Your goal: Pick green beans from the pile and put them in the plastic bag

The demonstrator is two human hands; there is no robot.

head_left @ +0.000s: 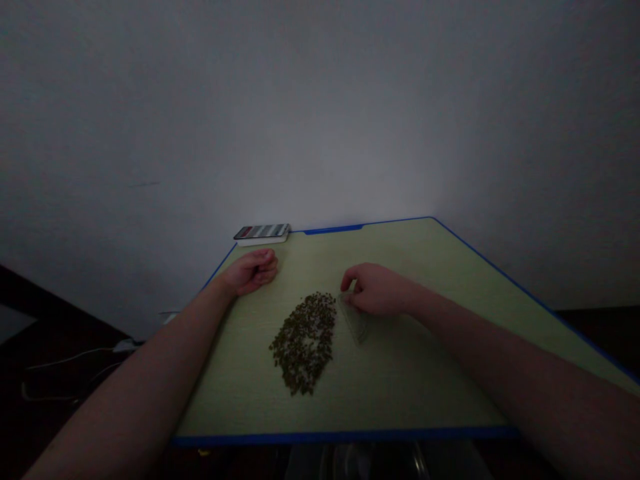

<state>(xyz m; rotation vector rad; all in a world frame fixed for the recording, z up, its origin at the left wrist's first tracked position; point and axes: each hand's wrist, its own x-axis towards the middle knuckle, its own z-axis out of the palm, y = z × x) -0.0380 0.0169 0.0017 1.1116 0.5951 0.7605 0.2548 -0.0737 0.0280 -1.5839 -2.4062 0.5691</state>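
A loose pile of small brown-green grains or seeds (305, 343) is spread on the pale table, thinner toward its middle. Just right of the pile, my right hand (375, 288) pinches the far end of a clear plastic ruler-like piece (356, 327). That piece stands along the pile's right edge, and its exact shape is hard to make out in the dim light. Beyond the pile on the left, my left hand (254, 271) rests on the table with its fingers curled in, and nothing shows inside it.
A phone (263, 231) with a lit screen lies on a white box (263, 241) at the table's far left corner. The table (410, 393) has a blue rim and stands against a plain wall (330, 120). White cables (70, 365) hang at the left.
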